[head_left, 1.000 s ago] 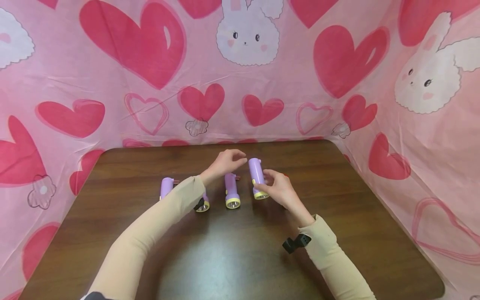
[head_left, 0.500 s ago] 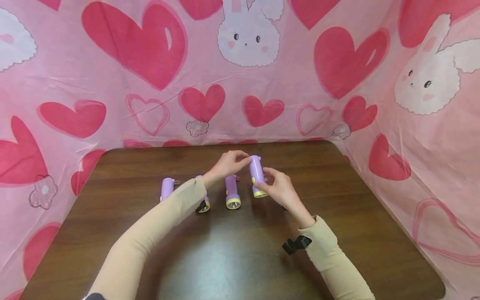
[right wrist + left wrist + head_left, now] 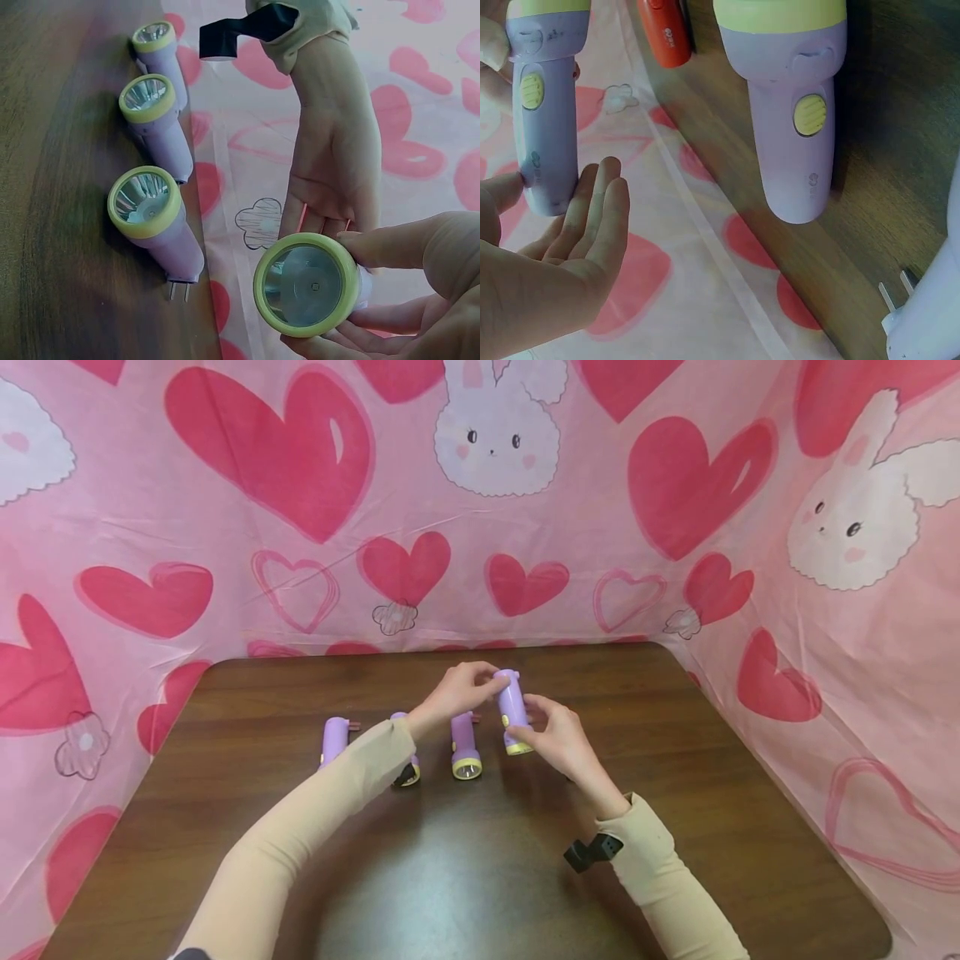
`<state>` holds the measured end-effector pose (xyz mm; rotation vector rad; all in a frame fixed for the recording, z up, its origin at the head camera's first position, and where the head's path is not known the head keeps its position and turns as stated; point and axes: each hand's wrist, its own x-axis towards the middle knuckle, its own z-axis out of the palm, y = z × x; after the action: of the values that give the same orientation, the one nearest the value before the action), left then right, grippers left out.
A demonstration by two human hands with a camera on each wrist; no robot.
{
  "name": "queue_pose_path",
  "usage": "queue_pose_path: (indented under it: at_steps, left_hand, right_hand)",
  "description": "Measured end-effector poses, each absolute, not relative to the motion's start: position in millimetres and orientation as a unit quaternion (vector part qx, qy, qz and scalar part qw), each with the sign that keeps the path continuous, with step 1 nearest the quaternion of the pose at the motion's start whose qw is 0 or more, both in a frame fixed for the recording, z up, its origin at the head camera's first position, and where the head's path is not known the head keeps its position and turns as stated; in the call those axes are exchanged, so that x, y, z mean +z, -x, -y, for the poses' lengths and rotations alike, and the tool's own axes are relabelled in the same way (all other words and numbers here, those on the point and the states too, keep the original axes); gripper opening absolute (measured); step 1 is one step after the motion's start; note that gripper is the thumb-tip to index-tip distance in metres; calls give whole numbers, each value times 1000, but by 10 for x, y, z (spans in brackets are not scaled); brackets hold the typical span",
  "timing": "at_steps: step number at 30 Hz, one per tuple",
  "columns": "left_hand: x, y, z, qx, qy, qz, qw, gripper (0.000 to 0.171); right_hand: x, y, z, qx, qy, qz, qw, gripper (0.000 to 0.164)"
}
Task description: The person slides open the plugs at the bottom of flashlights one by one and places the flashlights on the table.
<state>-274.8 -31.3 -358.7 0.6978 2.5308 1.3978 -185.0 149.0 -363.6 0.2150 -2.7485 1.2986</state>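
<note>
A purple flashlight (image 3: 512, 703) with a yellow rim and switch is held up over the table, tilted with its lens end toward me. My right hand (image 3: 562, 739) grips it near the lens end. At its tail end my left hand (image 3: 456, 689) has the thumb on one side and long, fairly straight fingers on the other, as the left wrist view shows. The lens of the held flashlight (image 3: 304, 285) faces the right wrist camera. Left of it on the table lies a matching flashlight (image 3: 465, 745), with metal plug prongs (image 3: 178, 291) sticking out of its tail.
Two more purple flashlights lie farther left: one (image 3: 333, 739) at the end of the row, another (image 3: 400, 717) mostly behind the left sleeve (image 3: 322, 802). A red object (image 3: 665, 34) lies on the brown wooden table (image 3: 480, 877). Pink printed cloth (image 3: 525, 527) surrounds the table.
My left hand has moved right and now has thumb and fingers at the tail of the held flashlight. The right hand keeps its grip; the flashlight has risen slightly.
</note>
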Motion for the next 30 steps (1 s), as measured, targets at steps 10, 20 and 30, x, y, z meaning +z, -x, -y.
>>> queue_pose_path:
  at_steps: [10, 20, 30]
  left_hand:
    - [-3560, 2738, 336, 567, -173, -788, 164, 46]
    - [-3513, 2665, 338, 586, -164, -778, 154, 46]
    - [-3464, 2598, 328, 584, -193, -779, 122, 41]
  right_hand:
    - [-3684, 1847, -1468, 438, -78, 894, 59, 56]
    - [-3721, 1843, -1464, 455, -78, 884, 67, 59]
    - [-3713, 1862, -1444, 442, -76, 889, 87, 48]
